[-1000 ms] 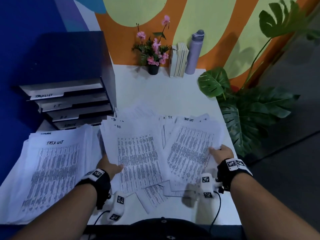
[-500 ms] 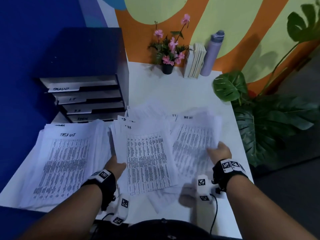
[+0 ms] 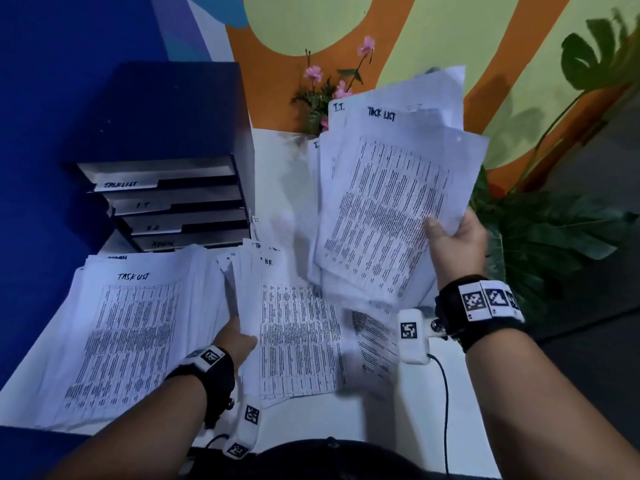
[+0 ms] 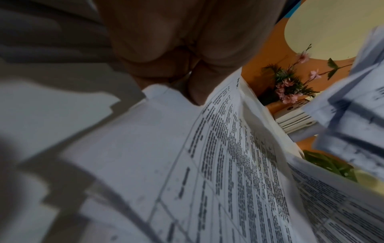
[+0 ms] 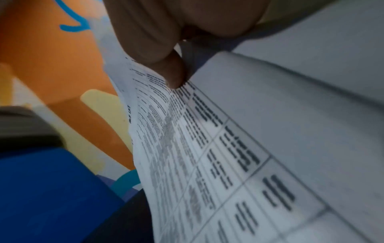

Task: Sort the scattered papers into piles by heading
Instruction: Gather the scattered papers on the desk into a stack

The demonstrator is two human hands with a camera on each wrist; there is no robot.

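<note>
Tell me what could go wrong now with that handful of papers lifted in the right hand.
The right hand pinches a fanned bundle by one corner, so loose sheets could slip out. It mixes I.T. and TASK LIST headings, so setting it down whole would misfile pages. The left hand lifts the H.R. stack's edge beside the TASK LIST pile; these could merge.

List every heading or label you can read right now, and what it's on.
"TASK LIST": top sheet of held bundle
"I.T.": sheet behind it
"TASK LIST": left pile
"H.R.": middle pile
"TASK LIST", "I.T.", "H.R.": drawer tabs
Bottom tab, table text, wrist tags: unreadable.
</note>
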